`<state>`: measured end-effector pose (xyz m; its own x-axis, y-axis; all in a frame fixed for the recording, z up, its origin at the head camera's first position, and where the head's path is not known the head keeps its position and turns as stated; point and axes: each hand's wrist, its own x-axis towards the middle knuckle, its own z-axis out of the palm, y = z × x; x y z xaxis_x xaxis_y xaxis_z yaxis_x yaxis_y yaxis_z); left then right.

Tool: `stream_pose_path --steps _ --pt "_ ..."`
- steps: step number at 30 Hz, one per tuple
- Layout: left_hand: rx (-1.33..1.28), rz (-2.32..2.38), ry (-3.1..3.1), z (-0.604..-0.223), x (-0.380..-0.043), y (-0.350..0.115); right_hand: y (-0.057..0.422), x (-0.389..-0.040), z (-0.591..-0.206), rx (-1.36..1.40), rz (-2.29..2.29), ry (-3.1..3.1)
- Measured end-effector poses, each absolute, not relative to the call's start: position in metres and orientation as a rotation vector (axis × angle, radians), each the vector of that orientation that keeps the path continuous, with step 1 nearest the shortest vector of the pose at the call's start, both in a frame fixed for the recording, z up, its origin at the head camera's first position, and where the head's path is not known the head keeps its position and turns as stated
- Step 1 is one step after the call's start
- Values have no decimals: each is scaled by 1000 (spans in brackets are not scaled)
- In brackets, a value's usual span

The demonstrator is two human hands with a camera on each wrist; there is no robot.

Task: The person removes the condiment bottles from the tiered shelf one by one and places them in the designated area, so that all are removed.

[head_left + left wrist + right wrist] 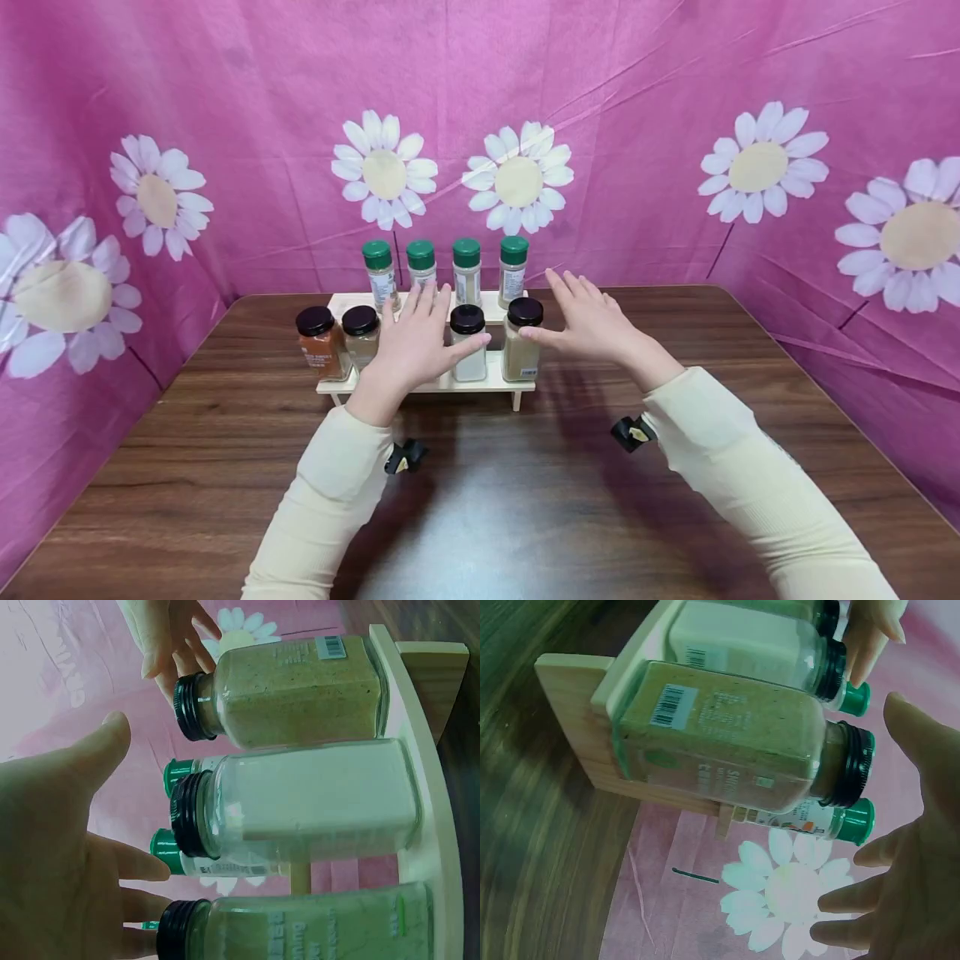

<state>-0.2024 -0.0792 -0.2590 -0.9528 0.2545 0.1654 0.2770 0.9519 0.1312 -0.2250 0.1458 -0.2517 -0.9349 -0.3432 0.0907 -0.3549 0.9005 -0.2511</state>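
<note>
A two-tier pale wooden rack [491, 379] holds spice jars. My left hand [411, 340], fingers spread, hovers over the front row and hides part of it. Its thumb overlaps the white-powder jar [469, 358] in the head view. Below its fingers, the left wrist view shows a green-looking jar [322, 922] with a black lid. My right hand [592, 325] is spread just right of the tan-powder jar [522, 354], thumb close to that jar's black lid [853, 763]. Neither hand grips anything.
Farther left on the front tier stand an orange-red spice jar [322, 350] and a brownish jar [362, 333]. Several green-capped bottles, one at the right end [513, 271], line the back tier. Pink flowered cloth [630, 167] hangs behind the dark wooden table [525, 500].
</note>
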Motion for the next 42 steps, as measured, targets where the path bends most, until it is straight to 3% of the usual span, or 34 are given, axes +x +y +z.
stream_pose_path --steps 16,32,42 --pt "-461 -553 -2646 -258 -187 -125 151 -220 -259 659 785 -2876" --pt "-489 -764 -2338 -289 -181 -171 140 -216 -302 456 1093 -2672" --pt "-323 -1020 -2209 -306 -182 -193 130 -218 -330 363 1312 -2485"
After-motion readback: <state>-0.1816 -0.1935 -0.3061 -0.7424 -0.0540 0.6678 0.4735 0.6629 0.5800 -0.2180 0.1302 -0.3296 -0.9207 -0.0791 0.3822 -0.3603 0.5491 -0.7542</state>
